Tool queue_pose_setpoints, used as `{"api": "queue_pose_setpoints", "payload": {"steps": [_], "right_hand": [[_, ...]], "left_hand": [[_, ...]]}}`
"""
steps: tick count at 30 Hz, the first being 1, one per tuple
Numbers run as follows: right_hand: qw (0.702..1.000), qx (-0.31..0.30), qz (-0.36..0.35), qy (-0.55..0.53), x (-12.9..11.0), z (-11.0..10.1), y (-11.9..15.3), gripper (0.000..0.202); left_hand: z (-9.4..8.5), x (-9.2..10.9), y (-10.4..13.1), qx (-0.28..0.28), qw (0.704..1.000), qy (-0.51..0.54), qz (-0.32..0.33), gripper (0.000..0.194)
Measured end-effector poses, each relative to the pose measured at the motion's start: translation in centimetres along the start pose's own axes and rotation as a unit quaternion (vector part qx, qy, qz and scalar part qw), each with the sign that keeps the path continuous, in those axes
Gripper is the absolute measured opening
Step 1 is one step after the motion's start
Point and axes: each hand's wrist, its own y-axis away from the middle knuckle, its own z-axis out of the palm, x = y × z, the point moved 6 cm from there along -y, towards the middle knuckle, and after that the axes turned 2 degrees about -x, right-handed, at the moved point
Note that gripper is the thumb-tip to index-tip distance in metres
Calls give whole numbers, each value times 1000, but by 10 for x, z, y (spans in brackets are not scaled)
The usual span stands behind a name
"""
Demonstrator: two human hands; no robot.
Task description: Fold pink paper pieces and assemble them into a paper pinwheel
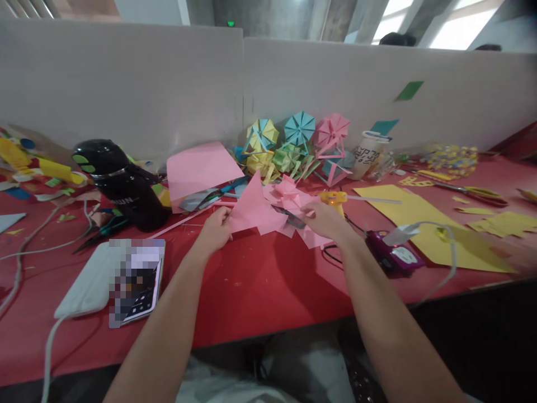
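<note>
My left hand [215, 229] is closed on the left edge of a pink paper piece [253, 208] with a pointed top. To its right, my right hand [326, 219] reaches among several cut pink papers, its fingers bent at the edge of a folded pink paper piece [289, 196]; whether they grip it is unclear. Dark scissor-like handles [293, 217] lie partly under the pink papers. A yellow glue gun [334, 198] rests just behind my right hand.
Folded paper wheels [300, 129] stand by the grey partition [159, 84]. A black bottle [126, 190], phone [145, 280] and white power bank [94, 280] are left. At right are a purple power box [392, 254], yellow paper [436, 229], scissors [474, 192] and a cup [369, 154].
</note>
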Motion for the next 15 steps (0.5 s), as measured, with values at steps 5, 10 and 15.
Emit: {"api": "queue_pose_setpoints", "payload": {"steps": [5, 10, 15], "right_hand": [[994, 34, -88, -51, -17, 0, -2, 23], [988, -34, -144, -34, -27, 18, -7, 26], [991, 12, -112, 67, -21, 21, -16, 26]], "left_hand": [[-1, 4, 2, 6, 1000, -15, -8, 11], [1, 8, 4, -3, 1000, -22, -21, 12], [1, 6, 3, -1, 999, -31, -12, 11]]}}
